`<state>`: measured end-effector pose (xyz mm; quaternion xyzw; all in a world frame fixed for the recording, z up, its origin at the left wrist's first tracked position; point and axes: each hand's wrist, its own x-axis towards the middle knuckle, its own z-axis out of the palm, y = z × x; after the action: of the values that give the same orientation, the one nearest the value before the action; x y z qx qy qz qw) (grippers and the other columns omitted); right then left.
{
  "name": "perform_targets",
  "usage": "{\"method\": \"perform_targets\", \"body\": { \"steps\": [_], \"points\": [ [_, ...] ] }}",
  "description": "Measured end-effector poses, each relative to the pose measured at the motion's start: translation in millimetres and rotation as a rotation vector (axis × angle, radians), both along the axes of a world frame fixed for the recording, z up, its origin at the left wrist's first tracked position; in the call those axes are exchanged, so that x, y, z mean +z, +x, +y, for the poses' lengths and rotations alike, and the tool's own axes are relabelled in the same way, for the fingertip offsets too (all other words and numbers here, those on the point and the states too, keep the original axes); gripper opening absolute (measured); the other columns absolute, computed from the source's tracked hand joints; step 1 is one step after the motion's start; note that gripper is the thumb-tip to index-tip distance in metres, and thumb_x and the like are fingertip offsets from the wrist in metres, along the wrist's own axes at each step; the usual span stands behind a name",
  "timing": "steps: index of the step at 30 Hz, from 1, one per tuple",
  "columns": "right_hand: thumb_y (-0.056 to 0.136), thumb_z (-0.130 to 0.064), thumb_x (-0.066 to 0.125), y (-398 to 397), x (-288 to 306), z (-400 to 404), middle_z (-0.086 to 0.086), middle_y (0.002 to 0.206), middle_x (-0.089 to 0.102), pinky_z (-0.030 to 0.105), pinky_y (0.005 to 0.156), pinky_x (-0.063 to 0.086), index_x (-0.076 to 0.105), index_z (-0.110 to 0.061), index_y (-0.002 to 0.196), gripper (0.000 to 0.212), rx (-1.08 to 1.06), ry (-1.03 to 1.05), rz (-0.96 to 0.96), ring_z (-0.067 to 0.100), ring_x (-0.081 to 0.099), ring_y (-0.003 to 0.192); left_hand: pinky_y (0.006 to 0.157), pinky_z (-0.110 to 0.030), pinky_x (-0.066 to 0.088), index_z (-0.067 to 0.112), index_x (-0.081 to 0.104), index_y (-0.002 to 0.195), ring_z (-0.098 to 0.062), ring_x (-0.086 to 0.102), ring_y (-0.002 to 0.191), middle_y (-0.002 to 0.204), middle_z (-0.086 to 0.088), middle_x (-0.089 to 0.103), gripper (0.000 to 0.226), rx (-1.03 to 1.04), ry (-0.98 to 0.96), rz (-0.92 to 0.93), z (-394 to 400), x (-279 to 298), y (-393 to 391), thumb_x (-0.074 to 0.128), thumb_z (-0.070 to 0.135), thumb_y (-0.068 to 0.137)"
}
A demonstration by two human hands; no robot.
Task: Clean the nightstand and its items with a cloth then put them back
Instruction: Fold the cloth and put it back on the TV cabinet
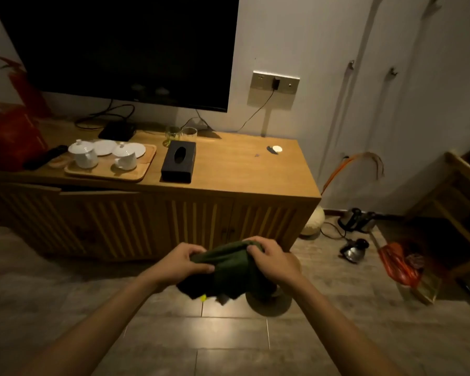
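Note:
A dark green cloth (228,270) hangs bunched between both hands, in front of the wooden cabinet (242,169). My left hand (182,264) grips its left side and my right hand (272,260) grips its top right. On the cabinet top lie a black tissue box (179,161), a wooden tray (136,175) with white teapots (83,154) and saucers, two glasses (181,134), a black remote (45,157) and a small white object (276,148).
A dark TV (125,50) hangs above the cabinet, with cables and a black box beneath it. Red bags (8,134) stand at the left. On the floor at the right lie kettles (356,221), an orange bag (399,264) and a wooden frame (464,191).

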<state>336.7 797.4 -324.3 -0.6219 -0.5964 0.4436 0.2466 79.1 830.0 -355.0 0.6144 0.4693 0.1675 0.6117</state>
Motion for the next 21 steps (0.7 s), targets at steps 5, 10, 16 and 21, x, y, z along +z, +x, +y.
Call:
{"method": "perform_targets", "body": {
  "steps": [5,10,16,21],
  "points": [
    [0.104,-0.040,0.048,17,-20,75,-0.015,0.110,0.065,0.014,0.082,0.046,0.066,-0.028,0.120,0.027,0.076,0.040,-0.079,0.000,0.059,0.104,0.079,-0.036,0.062,0.020,0.079,0.096,-0.018,0.075,0.090,0.095,-0.004,0.077,0.033,-0.032,-0.005,0.096,74,-12,7,0.079,0.047,0.078],
    [0.103,-0.043,0.050,33,-39,164,-0.017,0.100,0.069,0.022,0.082,0.055,0.070,-0.033,0.110,0.023,0.093,0.051,-0.134,-0.001,0.063,0.098,0.067,-0.029,0.056,0.021,0.079,0.081,-0.015,0.072,0.074,0.079,-0.004,0.074,0.030,-0.081,0.090,0.208,168,-22,16,0.081,0.051,0.074],
    [0.101,-0.041,0.055,58,-38,293,-0.028,0.101,0.069,0.018,0.085,0.053,0.072,-0.036,0.116,0.023,0.037,0.134,-0.226,-0.008,0.062,0.102,0.062,-0.021,0.053,0.027,0.077,0.078,-0.008,0.068,0.072,0.079,0.001,0.073,0.018,-0.078,0.278,0.301,312,-11,38,0.082,0.044,0.075],
    [0.103,-0.024,0.054,71,-26,404,-0.014,0.116,0.069,0.016,0.090,0.049,0.068,-0.023,0.125,0.026,0.067,0.193,-0.356,0.006,0.062,0.112,0.074,-0.027,0.055,0.025,0.075,0.090,-0.008,0.065,0.083,0.089,0.007,0.070,0.011,-0.044,0.431,0.314,427,10,56,0.079,0.029,0.080]
  ]
}}
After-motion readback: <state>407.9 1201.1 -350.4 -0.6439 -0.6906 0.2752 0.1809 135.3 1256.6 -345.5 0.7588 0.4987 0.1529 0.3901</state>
